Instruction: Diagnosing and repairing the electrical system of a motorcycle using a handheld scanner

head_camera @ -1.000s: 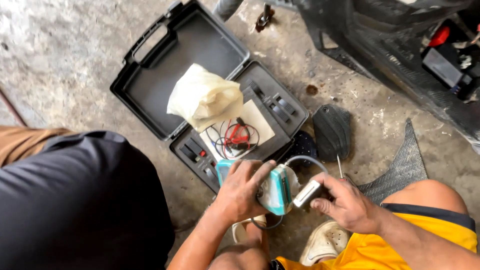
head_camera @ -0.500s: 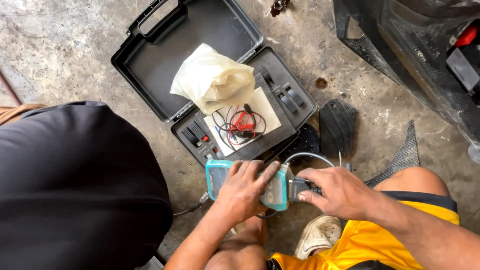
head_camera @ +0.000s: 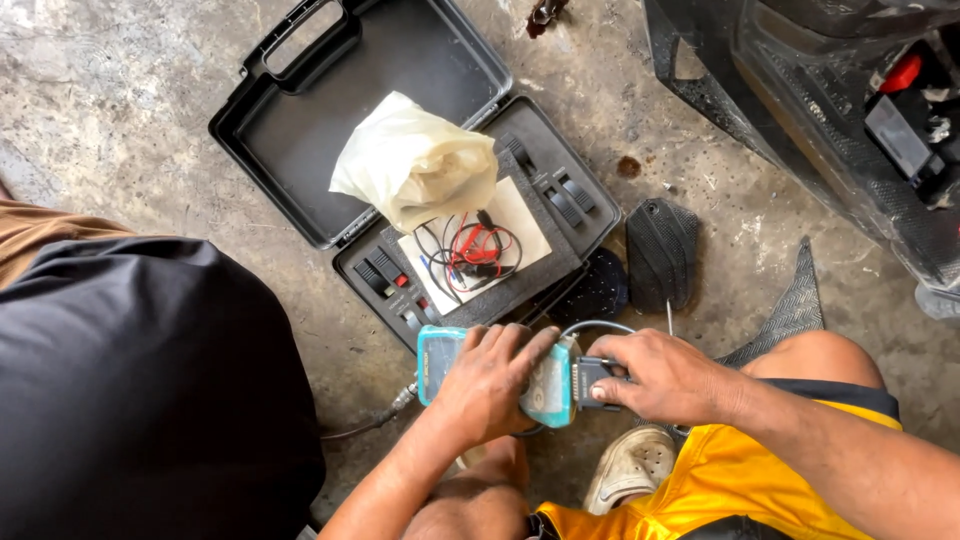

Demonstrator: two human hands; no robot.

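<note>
Floor: rough grey concrete floor [head_camera: 130, 110], stained and cracked, seen from above.
Left hand: left hand [head_camera: 487, 383] lies over a teal handheld tester [head_camera: 545, 385], fingers wrapped across its top, held low above the floor.
Right hand: right hand [head_camera: 660, 375] pinches a dark plug [head_camera: 588, 379] against the tester's right end.
Case: open black plastic case [head_camera: 300, 130] just beyond, holding a cream bag [head_camera: 415, 165] and red and black leads [head_camera: 470, 250].
Surroundings: black rubber pads [head_camera: 660, 250] beside the case; dark machine body [head_camera: 830, 110] at upper right; someone in dark clothing [head_camera: 140, 390] at left.
</note>
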